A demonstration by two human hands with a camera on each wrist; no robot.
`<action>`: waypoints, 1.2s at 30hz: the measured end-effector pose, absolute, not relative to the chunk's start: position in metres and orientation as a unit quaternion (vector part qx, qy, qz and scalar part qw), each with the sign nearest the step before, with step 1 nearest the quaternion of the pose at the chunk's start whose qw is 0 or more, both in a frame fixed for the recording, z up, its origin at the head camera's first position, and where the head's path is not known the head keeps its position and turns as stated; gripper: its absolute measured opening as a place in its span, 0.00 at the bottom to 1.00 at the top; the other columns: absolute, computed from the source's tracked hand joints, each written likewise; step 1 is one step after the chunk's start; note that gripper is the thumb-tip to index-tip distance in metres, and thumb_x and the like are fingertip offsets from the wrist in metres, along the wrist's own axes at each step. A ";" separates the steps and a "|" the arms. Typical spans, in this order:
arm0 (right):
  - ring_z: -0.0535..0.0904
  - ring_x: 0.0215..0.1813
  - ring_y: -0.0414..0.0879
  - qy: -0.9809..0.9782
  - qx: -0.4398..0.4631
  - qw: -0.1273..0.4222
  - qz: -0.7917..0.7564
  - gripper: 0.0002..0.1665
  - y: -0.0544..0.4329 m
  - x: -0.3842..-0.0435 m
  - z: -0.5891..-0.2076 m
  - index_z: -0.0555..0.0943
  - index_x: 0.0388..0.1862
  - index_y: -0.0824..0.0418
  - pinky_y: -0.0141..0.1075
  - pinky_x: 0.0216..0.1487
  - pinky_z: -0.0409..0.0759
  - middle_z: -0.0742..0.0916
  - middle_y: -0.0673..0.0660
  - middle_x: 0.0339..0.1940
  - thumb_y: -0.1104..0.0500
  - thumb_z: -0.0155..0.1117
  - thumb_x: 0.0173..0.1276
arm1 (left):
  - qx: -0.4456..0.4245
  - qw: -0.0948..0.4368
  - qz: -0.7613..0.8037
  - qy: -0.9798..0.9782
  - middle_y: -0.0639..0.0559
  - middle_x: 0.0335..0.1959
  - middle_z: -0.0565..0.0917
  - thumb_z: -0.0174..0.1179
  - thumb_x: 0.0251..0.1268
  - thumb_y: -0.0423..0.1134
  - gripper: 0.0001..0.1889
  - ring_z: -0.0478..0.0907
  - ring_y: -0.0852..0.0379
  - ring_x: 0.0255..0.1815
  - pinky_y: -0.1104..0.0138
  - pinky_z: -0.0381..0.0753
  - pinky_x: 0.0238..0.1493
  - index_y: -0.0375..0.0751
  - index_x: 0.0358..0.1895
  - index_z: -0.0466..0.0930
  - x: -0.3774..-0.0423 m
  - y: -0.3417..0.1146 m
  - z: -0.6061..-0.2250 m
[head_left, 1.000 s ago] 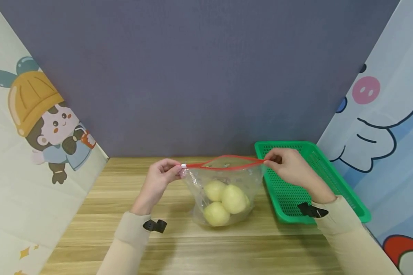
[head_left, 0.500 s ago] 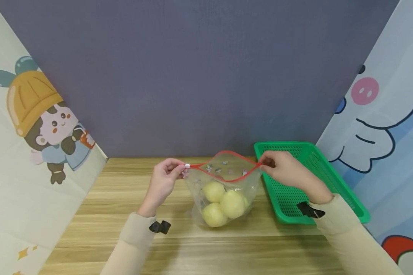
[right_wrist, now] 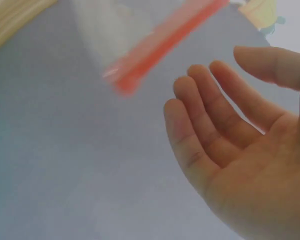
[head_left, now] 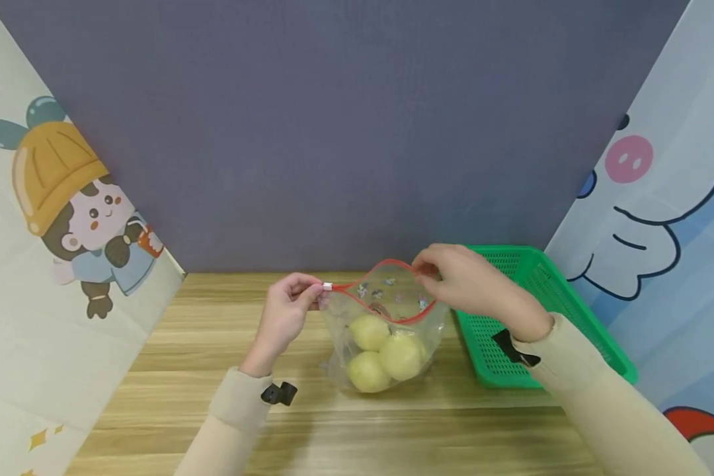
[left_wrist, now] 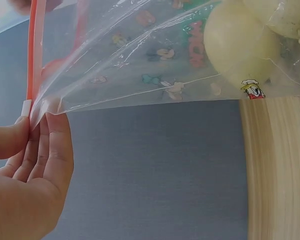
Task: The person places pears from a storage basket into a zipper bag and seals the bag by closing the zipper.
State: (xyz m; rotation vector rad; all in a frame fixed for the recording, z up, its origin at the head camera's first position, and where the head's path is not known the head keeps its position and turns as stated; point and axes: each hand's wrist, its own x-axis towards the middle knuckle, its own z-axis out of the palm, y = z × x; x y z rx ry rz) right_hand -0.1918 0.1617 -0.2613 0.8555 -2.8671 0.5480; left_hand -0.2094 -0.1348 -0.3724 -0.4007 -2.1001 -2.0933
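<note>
A clear zip bag (head_left: pixel 339 330) with a red zip edge and printed cartoon figures stands on the table, its mouth gaping. Several pale yellow fruits that look like pears (head_left: pixel 369 371) lie inside it. With thumb and fingers, my left hand (head_left: pixel 282 317) pinches the bag's left top corner, beside the white slider (head_left: pixel 327 287). The left wrist view shows that hand (left_wrist: pixel 40 165) holding the corner. My right hand (head_left: pixel 464 281) is near the bag's right end in the head view. In the right wrist view the fingers of this hand (right_wrist: pixel 240 135) are loosely bent, apart from the red zip edge (right_wrist: pixel 160 47).
A green perforated basket (head_left: pixel 488 370) stands on the right of the wooden table (head_left: pixel 214 344), beside the bag. A grey panel (head_left: pixel 357 132) rises behind the table. Cartoon-printed sheets hang on the left (head_left: pixel 24 297) and right (head_left: pixel 690 297).
My right hand has let go of the bag's right corner and moved left over the mouth. The bag's mouth has spread wider. My left hand has shifted slightly right, still pinching its corner.
</note>
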 end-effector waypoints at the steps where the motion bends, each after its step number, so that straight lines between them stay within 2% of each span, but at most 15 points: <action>1: 0.79 0.43 0.46 -0.939 0.289 0.051 0.178 0.10 0.155 -0.191 -0.258 0.86 0.47 0.60 0.44 0.47 0.80 0.85 0.49 0.41 0.63 0.61 0.71 | -0.135 0.075 -0.697 -0.700 0.30 0.41 0.85 0.58 0.72 0.24 0.04 0.86 0.52 0.34 0.62 0.88 0.39 0.23 0.43 0.79 -0.209 -0.135 -0.373; 11: 0.81 0.43 0.45 -0.931 0.337 0.070 0.119 0.07 0.097 -0.184 -0.225 0.87 0.44 0.56 0.42 0.44 0.82 0.85 0.48 0.41 0.58 0.67 0.70 | -0.143 0.084 -0.694 -0.701 0.30 0.39 0.85 0.58 0.71 0.24 0.04 0.85 0.54 0.32 0.64 0.87 0.38 0.23 0.43 0.79 -0.209 -0.134 -0.371; 17: 0.80 0.43 0.44 -0.934 0.338 0.046 0.106 0.09 0.080 -0.191 -0.220 0.86 0.46 0.56 0.41 0.44 0.81 0.85 0.48 0.43 0.56 0.65 0.71 | -0.147 0.082 -0.694 -0.700 0.28 0.40 0.85 0.59 0.72 0.25 0.05 0.85 0.55 0.32 0.64 0.87 0.38 0.23 0.43 0.79 -0.209 -0.132 -0.371; 23: 0.79 0.46 0.44 -0.935 0.340 0.012 0.099 0.11 0.065 -0.202 -0.225 0.85 0.49 0.57 0.39 0.46 0.81 0.84 0.50 0.46 0.56 0.64 0.72 | -0.154 0.087 -0.688 -0.704 0.29 0.40 0.85 0.59 0.72 0.26 0.04 0.86 0.56 0.32 0.64 0.87 0.38 0.25 0.42 0.80 -0.210 -0.132 -0.372; 28: 0.80 0.46 0.46 -0.931 0.356 -0.002 0.079 0.09 0.053 -0.212 -0.237 0.86 0.44 0.59 0.40 0.45 0.82 0.85 0.51 0.44 0.58 0.64 0.71 | -0.152 0.092 -0.684 -0.707 0.36 0.36 0.87 0.59 0.72 0.26 0.04 0.85 0.56 0.31 0.64 0.87 0.37 0.25 0.41 0.80 -0.210 -0.132 -0.372; 33: 0.82 0.49 0.48 -0.927 0.371 -0.024 0.051 0.11 0.043 -0.221 -0.253 0.87 0.47 0.60 0.41 0.46 0.83 0.86 0.53 0.46 0.58 0.63 0.71 | -0.150 0.092 -0.680 -0.712 0.36 0.36 0.87 0.59 0.72 0.27 0.05 0.85 0.55 0.32 0.63 0.87 0.38 0.25 0.41 0.80 -0.209 -0.131 -0.371; 36: 0.82 0.45 0.47 -0.928 0.367 -0.035 0.046 0.09 0.039 -0.224 -0.258 0.87 0.44 0.59 0.39 0.41 0.83 0.86 0.52 0.44 0.60 0.62 0.71 | -0.150 0.093 -0.683 -0.709 0.36 0.36 0.87 0.59 0.72 0.26 0.05 0.85 0.55 0.32 0.62 0.87 0.38 0.25 0.41 0.81 -0.209 -0.131 -0.372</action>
